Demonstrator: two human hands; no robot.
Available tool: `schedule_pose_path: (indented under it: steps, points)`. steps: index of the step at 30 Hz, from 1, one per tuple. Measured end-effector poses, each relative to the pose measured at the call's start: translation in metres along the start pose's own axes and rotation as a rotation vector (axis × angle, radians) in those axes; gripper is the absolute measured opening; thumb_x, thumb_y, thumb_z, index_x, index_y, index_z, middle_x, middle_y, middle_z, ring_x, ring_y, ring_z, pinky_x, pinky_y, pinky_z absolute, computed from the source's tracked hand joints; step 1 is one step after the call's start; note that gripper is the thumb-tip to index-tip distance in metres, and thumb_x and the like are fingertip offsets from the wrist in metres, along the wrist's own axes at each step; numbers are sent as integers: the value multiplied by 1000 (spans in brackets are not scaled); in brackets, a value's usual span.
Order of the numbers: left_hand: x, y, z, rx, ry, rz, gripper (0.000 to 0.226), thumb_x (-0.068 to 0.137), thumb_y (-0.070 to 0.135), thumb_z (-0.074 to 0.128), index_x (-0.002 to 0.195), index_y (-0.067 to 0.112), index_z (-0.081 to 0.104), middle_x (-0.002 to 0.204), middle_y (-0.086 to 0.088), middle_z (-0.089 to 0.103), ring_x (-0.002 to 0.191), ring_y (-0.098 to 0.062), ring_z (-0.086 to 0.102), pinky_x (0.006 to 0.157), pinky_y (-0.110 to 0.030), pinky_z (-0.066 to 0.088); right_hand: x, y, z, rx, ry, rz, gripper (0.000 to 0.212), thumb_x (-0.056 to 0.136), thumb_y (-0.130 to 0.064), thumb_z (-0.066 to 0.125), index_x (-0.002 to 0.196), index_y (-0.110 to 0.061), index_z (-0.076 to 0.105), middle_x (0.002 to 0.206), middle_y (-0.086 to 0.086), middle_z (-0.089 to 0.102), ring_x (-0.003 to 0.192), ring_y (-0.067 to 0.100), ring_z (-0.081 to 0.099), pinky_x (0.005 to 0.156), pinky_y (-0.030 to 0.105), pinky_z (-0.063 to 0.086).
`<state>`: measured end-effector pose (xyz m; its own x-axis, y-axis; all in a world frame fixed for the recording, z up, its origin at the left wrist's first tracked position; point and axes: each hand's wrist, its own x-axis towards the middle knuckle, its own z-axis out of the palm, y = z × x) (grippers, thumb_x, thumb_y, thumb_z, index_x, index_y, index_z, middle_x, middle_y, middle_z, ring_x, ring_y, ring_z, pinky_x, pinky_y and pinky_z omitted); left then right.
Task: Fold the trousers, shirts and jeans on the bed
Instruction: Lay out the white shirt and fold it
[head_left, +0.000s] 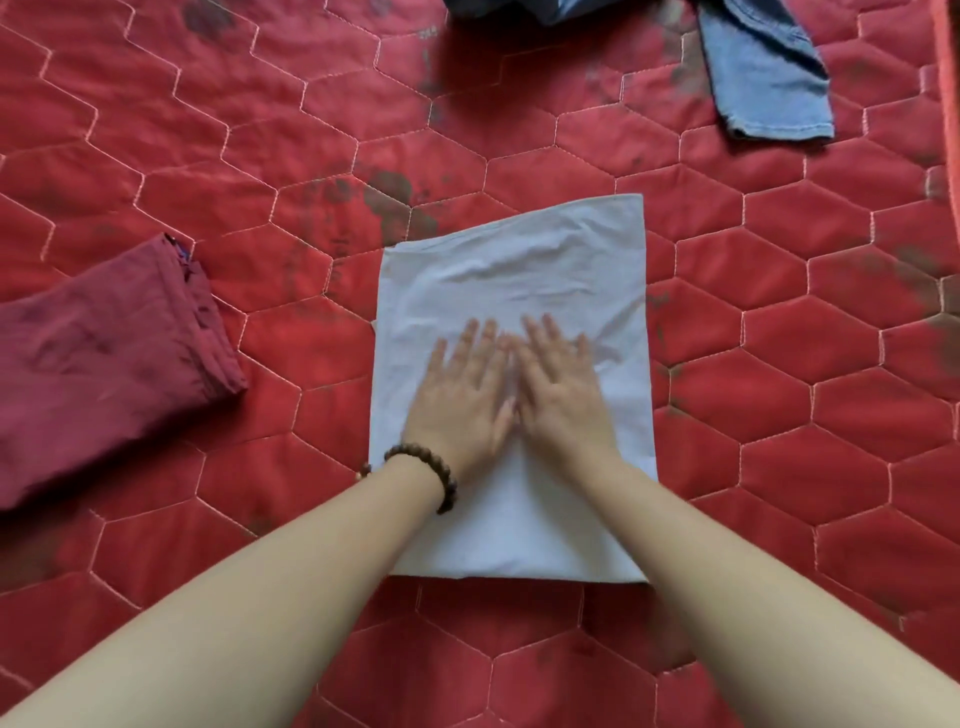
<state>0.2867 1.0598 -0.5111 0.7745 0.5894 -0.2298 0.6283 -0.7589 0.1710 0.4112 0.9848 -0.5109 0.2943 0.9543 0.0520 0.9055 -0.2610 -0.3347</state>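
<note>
1. We see a white shirt (511, 291) folded into a rectangle in the middle of the bed (779, 364), on its red quilted cover.
2. Our left hand (460, 402) and right hand (563, 395) lie flat on the shirt, side by side and touching, fingers straight; neither grip holds anything.
3. A beaded bracelet (431, 470) circles the left wrist.
4. Folded maroon trousers (104, 364) lie to the left, apart from the shirt.
5. Blue jeans (763, 73) lie unfolded at the far right.
</note>
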Motion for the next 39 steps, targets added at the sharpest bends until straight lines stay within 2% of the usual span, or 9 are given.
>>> schedule_pose_path:
  steps: [2,6,9,16,23,29,32,35,39]
  points:
    - [-15,5,12,51,-49,14,66,98,44,19,149,11,-9,160,-5,-9,147,-19,-11,117,-40,-13,-16,-11,8,-16,-90,-2,56,84,-12,64,137,-5,49,146,15,43,136,35,38,111,62,24]
    - [-32,-32,11,77,-57,-82,75,90,58,6,148,15,-16,152,1,-25,146,-17,-16,118,-39,-9,-35,24,-1,-159,-213,135,57,99,-40,37,151,-28,19,160,-6,10,147,11,-1,115,53,-11]
    - [-47,-59,4,122,-103,-120,78,88,60,0,149,14,-14,158,-3,-17,146,-16,-13,119,-40,-8,-48,44,-16,-226,-292,171,57,100,-46,23,152,-29,5,160,-11,-3,145,11,-14,116,54,-10]
    - [-80,-23,6,97,-41,101,78,88,60,11,152,17,12,160,-9,6,148,-26,0,119,-47,-4,-77,-35,-5,-137,-116,146,57,94,-29,51,146,-9,37,156,10,25,145,29,19,113,62,5]
    - [-93,-18,28,36,2,82,76,86,61,28,151,21,21,160,-8,11,147,-29,5,118,-52,8,-112,-38,21,-238,-221,357,66,90,-62,22,150,-38,8,161,-1,4,148,27,-2,115,60,-4]
    - [-112,16,33,45,-50,-50,79,87,64,18,153,23,4,161,-7,-3,147,-28,-10,118,-51,-1,-122,-13,8,-228,-277,237,64,91,-63,24,148,-38,9,161,3,6,148,31,0,115,60,3]
    - [-101,37,15,90,-103,-139,71,90,58,26,148,17,27,155,-15,22,145,-33,9,114,-55,6,-117,-9,-5,-146,-298,197,60,95,-56,36,148,-38,14,161,3,5,148,28,0,115,59,3]
    - [-56,54,-13,130,-7,-15,46,90,34,36,132,15,39,142,-14,37,138,-30,23,112,-55,11,-111,-12,-24,-21,-85,363,58,92,-44,56,145,-30,39,157,12,23,143,31,25,113,58,19]
    - [22,67,-34,221,-81,361,69,95,18,34,151,27,-5,160,-2,-9,146,-27,-15,114,-56,-4,-99,-1,-41,-3,-87,842,95,75,-60,65,151,-32,16,151,9,26,133,30,31,101,49,31]
